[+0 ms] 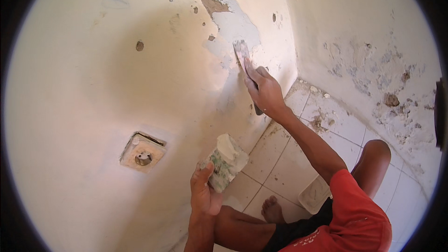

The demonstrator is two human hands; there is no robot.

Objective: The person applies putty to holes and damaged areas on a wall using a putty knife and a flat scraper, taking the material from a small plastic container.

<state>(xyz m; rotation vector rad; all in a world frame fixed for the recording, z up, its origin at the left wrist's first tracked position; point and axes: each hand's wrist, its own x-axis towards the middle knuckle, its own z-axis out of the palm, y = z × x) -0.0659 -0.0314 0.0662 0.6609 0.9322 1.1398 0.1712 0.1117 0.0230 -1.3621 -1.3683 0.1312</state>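
My right hand [267, 89] is closed round the dark handle of a putty knife [241, 52]. The knife's smeared blade lies against the wall, at the lower end of a pale grey filler patch [233, 27]. Bare brown plaster [212, 1] shows along the patch's upper left edge. Lower down, my left hand [205, 187] grips a small, stained, flat board [225, 170] by its near left edge, thumb on top. A lump of cream-coloured putty [228, 148] rests on the board's far part. The fingers under the board are partly hidden.
A loose-looking wall socket [143, 151] sits at the left, below a small hole [139, 45]. The adjoining wall has flaking, pitted plaster [391, 99]. White floor tiles [275, 147] carry crumbs and dirt. A shallow pale container [315, 193] lies beside my legs.
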